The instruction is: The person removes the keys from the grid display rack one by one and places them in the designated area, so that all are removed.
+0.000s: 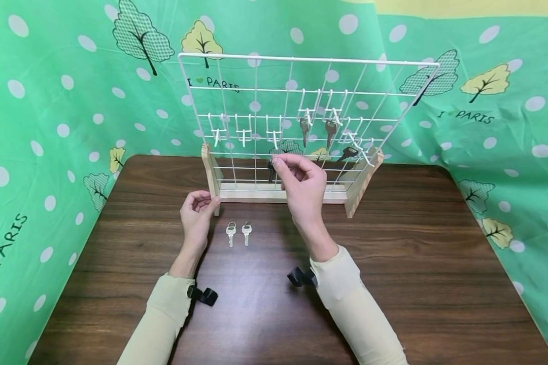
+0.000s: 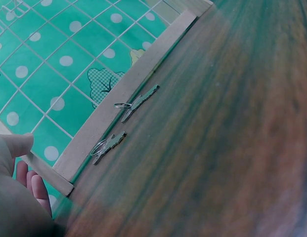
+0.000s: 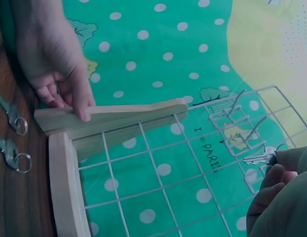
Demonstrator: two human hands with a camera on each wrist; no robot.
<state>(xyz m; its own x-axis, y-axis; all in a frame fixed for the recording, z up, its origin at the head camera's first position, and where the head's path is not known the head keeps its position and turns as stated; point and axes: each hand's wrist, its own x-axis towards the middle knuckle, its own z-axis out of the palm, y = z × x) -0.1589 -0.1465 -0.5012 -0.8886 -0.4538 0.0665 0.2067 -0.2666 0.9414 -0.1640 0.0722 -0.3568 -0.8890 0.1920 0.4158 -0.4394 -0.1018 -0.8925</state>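
My right hand (image 1: 307, 188) pinches a key (image 3: 259, 159) by its head, between thumb and forefinger, in front of the white wire rack (image 1: 255, 175). A ring shows at the key's head in the right wrist view. My left hand (image 1: 196, 215) grips the rack's left wooden leg (image 3: 118, 116) low down, thumb on one face and fingers behind. Two keys with rings, a left key (image 1: 230, 234) and a right key (image 1: 246, 233), lie side by side on the table near the left hand.
Several white hooks hang on the rack, among them a left hook (image 1: 216, 136) and a middle hook (image 1: 274, 138). Three keys hang at the right: one key (image 1: 304, 131), a second key (image 1: 331, 132) and a lower key (image 1: 348, 152). A patterned green cloth (image 1: 64, 91) surrounds the wooden table (image 1: 438, 263).
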